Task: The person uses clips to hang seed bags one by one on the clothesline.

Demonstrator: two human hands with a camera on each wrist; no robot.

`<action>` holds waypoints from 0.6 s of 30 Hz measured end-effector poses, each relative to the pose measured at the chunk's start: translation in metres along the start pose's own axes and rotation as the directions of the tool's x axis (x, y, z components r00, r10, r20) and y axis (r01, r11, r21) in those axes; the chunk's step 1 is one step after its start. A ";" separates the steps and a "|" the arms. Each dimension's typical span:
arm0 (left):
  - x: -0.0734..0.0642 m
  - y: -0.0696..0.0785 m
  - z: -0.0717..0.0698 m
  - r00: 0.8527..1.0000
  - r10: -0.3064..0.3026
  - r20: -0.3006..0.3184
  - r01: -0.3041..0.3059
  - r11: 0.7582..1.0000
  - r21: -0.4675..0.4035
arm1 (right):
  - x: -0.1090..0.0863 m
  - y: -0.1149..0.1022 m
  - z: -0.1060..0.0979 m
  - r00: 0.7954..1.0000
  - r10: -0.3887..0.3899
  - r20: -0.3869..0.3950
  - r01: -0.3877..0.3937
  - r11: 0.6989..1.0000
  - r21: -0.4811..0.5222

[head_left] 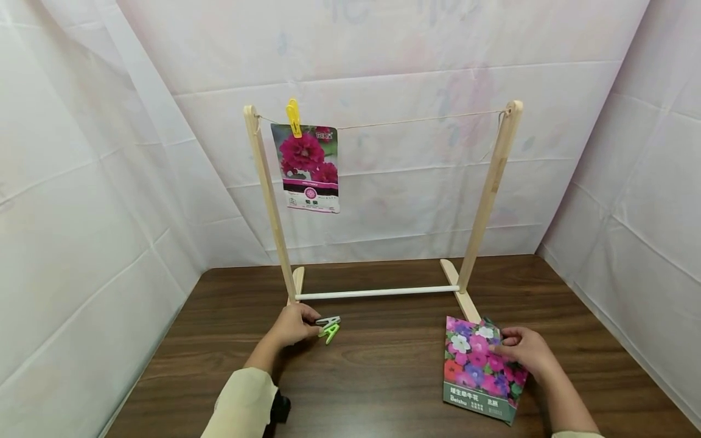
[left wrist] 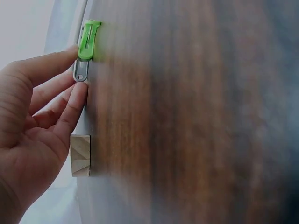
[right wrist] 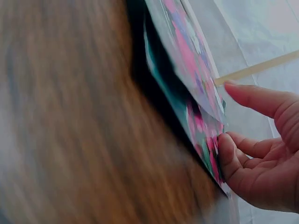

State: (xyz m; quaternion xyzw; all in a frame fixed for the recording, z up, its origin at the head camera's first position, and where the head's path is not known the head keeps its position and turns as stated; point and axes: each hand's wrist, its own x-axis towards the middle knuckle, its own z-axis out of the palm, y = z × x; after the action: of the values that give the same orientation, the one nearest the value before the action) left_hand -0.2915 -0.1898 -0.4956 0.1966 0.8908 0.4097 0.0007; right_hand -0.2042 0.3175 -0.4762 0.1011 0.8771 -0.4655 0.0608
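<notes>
In the head view my left hand [head_left: 294, 324] is low at the left, its thumb and fingers around the ends of a light green clothespin [head_left: 331, 331] and a grey clothespin [head_left: 328, 320] on the table. The left wrist view shows the thumb beside the green clothespin [left wrist: 88, 41] and a fingertip at the grey clothespin's [left wrist: 81, 72] end. Over at the right, my right hand [head_left: 526, 350] touches the right edge of two overlapping flower seed packets [head_left: 473, 365]. Thumb and fingers stand apart there, and a gap shows between the packets [right wrist: 187, 60] in the right wrist view.
A wooden stand [head_left: 490, 194] with a string [head_left: 416, 120] stands at the back, its white rod [head_left: 378, 293] low across. A yellow clothespin [head_left: 294, 117] holds a hollyhock seed packet [head_left: 308, 167] on the string's left. White cloth [head_left: 383, 231] surrounds the brown table [head_left: 383, 377].
</notes>
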 end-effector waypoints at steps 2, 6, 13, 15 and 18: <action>0.001 -0.001 0.000 1.000 0.017 0.013 -0.017 1.000 -0.002 | 0.000 -0.001 0.002 1.000 0.003 0.003 -0.003 1.000 -0.024; 0.002 0.000 0.000 0.999 0.040 0.014 -0.040 0.999 0.007 | 0.001 -0.005 0.006 1.000 -0.006 -0.017 0.004 0.997 -0.077; 0.000 0.005 0.000 1.000 0.020 0.014 -0.020 0.999 -0.028 | 0.002 -0.009 0.012 0.999 -0.006 -0.054 0.002 0.997 -0.072; 0.000 0.005 0.000 1.000 0.000 0.008 0.000 0.999 -0.045 | 0.003 -0.009 0.012 0.998 -0.008 -0.065 0.005 0.999 -0.054; -0.002 0.004 0.001 1.000 -0.027 -0.003 0.026 0.998 -0.062 | 0.004 -0.008 0.010 0.997 -0.006 -0.083 0.006 1.000 -0.003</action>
State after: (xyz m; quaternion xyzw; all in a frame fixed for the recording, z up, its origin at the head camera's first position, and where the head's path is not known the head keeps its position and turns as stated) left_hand -0.2881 -0.1875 -0.4930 0.1838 0.8802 0.4374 0.0105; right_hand -0.2095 0.3054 -0.4760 0.1175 0.8800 -0.4597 0.0231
